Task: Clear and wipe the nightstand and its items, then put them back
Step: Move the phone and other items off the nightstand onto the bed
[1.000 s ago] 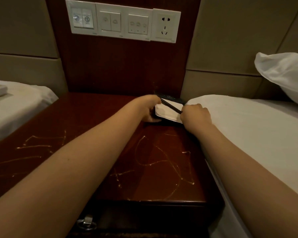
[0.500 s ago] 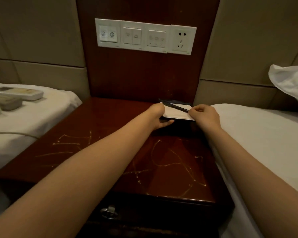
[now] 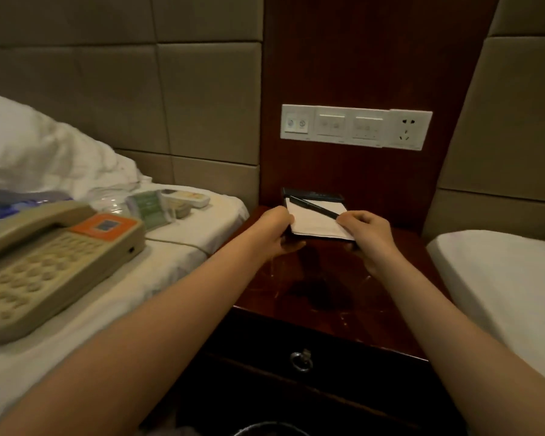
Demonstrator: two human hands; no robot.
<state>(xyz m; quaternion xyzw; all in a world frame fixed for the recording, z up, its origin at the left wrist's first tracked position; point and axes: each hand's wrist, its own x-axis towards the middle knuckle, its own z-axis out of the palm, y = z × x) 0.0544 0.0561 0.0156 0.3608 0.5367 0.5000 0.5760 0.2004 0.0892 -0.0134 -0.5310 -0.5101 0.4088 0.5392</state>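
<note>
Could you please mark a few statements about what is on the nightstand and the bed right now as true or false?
1. The left hand and the right hand grip the notepad at opposite edges. True.
2. The telephone stands on the nightstand. False: it lies on the bed to the left.
3. A black pen lies across the notepad's paper. True.
4. A plug sits in the wall socket. False: the socket is empty.
</note>
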